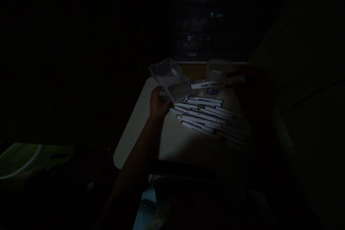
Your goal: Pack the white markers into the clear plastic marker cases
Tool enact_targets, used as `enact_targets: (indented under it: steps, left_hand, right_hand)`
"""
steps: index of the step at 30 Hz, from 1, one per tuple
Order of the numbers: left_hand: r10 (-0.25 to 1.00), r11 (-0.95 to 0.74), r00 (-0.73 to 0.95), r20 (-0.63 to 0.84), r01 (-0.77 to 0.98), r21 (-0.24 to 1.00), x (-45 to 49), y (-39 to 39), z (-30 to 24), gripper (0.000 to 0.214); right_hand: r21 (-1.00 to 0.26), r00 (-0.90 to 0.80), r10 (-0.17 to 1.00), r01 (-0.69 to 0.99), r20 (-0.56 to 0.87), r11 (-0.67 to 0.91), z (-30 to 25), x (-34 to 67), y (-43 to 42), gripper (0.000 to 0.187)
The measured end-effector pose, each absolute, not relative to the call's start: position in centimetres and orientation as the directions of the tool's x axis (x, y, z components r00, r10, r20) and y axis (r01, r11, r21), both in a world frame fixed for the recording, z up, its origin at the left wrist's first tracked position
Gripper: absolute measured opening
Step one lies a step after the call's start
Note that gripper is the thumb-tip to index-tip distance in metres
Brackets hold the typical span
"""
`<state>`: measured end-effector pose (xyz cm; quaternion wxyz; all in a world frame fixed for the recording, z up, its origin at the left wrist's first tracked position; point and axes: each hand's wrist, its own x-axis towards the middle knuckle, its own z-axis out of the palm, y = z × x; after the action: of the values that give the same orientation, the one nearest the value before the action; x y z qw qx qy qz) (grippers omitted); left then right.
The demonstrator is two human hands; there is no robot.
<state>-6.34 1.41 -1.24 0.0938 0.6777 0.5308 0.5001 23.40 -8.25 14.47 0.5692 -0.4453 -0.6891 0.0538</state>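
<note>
The scene is very dark. My left hand (158, 103) grips the lower edge of a clear plastic case (170, 79) and holds it tilted above a small white table (140, 129). My right hand (246, 79), barely visible in shadow, is closed on a white marker (207, 85) whose tip points toward the open case. Several white markers with coloured caps (207, 116) lie in a loose row on the table just below the case.
A second clear container (218, 68) stands at the table's far edge. A green and white object (24, 160) lies low at the left. A dark flat object (183, 168) sits at the table's near edge. The surroundings are black.
</note>
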Motion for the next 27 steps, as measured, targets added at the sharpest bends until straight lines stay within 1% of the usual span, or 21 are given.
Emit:
enact_targets:
  steps: [3,7,11,14,17,23,27]
  left_hand:
    - [0.802,-0.434,-0.053,0.596,0.633,0.641,-6.4,1.4,-1.1,0.077]
    - [0.805,-0.424,-0.052,0.591,0.645,0.635,-6.4,1.3,-0.9,0.078]
    - [0.803,-0.433,-0.040,0.594,0.646,0.629,-6.3,1.2,-0.8,0.077]
    - [0.793,-0.453,-0.027,0.608,0.642,0.619,-6.2,1.2,-0.7,0.077]
    - [0.786,-0.467,-0.015,0.618,0.640,0.610,-6.3,1.2,-0.8,0.077]
    - [0.769,-0.484,-0.011,0.639,0.643,0.594,-6.4,1.3,-1.1,0.077]
    - [0.756,-0.505,0.015,0.654,0.648,0.570,-6.5,1.3,-1.2,0.076]
  right_hand:
    - [-0.601,0.035,0.697,0.539,0.716,0.590,14.6,22.8,-8.6,0.025]
    - [-0.606,0.037,0.729,0.586,0.684,0.538,15.0,22.7,-9.0,0.020]
    - [-0.569,-0.047,0.759,0.632,0.649,0.526,15.1,22.4,-9.2,0.023]
    - [-0.544,-0.109,0.756,0.629,0.646,0.556,14.5,21.9,-8.9,0.022]
    - [-0.520,-0.123,0.751,0.648,0.649,0.556,13.7,21.7,-8.5,0.021]
    - [-0.476,-0.153,0.776,0.713,0.611,0.515,13.1,21.9,-7.9,0.023]
    - [-0.404,-0.209,0.764,0.747,0.610,0.527,12.9,21.9,-7.7,0.023]
